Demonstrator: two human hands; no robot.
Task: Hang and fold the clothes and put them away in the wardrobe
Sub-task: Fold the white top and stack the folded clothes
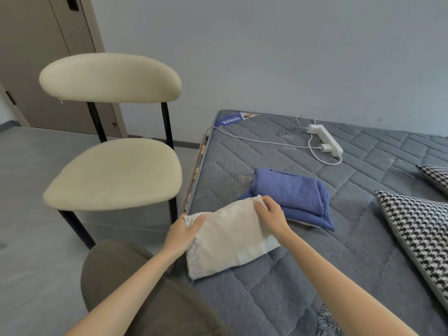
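On the near corner of the bare mattress [303,275] lies a folded white garment [232,238], a soft flat packet with faint lettering along its left edge. The left hand [185,230] is closed on its far left corner, thumb on top and fingers under the cloth. The right hand [270,214] pinches the far right corner, where the fabric bunches a little between the fingertips. The cloth looks light and limp, so it should sag and come unfolded if lifted by the corners alone; a flat palm slid under the middle, with the other hand on top, would likely keep the fold. Touching its far edge sits a folded blue garment [295,197], thicker and looser, its lower layers spilling out, which I judge needs both hands beneath it.

Farther back on the mattress lie a white power strip [324,139] and its trailing cable [254,139], well apart from the clothes. Two houndstooth cushions [421,234] rest at the right. A cream upholstered chair [114,170] stands on the floor beside the bed, its seat bare. No wardrobe interior is visible, so putting away is not yet done.
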